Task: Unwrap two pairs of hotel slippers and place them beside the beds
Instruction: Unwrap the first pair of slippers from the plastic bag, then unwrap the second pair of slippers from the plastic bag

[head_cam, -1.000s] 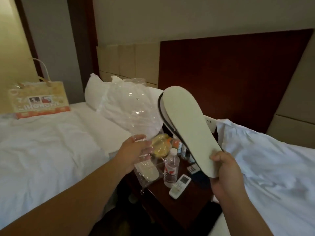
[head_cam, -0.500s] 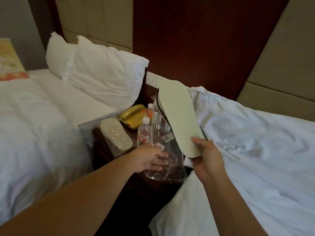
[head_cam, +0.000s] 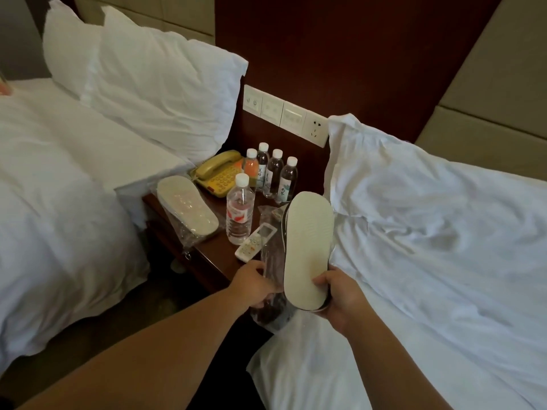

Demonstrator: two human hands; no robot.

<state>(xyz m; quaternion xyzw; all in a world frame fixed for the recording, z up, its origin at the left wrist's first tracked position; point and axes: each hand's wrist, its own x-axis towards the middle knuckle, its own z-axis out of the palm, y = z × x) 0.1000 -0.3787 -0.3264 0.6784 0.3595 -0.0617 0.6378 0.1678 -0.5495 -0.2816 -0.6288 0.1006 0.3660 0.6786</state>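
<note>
My right hand (head_cam: 337,294) grips the heel end of an unwrapped pair of slippers (head_cam: 306,247), pale soles up and dark edging showing on the left side. My left hand (head_cam: 254,284) pinches the empty clear plastic wrapper (head_cam: 270,291), which hangs crumpled just left of the slippers, over the nightstand's front corner. A second pair of slippers (head_cam: 186,208), still inside its clear wrapper, lies sole up on the left part of the nightstand (head_cam: 207,261). The left bed (head_cam: 59,202) and the right bed (head_cam: 429,247) flank the nightstand.
On the nightstand stand several water bottles (head_cam: 240,208), a yellow telephone (head_cam: 219,176) and a white remote control (head_cam: 256,242). A panel of switches and sockets (head_cam: 287,115) runs along the dark headboard. Two pillows (head_cam: 154,84) lean at the head of the left bed. Dark floor lies between the beds.
The view has tilted down toward the nightstand. My left hand has brought the empty wrapper down from above the left bed to nightstand height. My right hand has lowered the slippers beside it.
</note>
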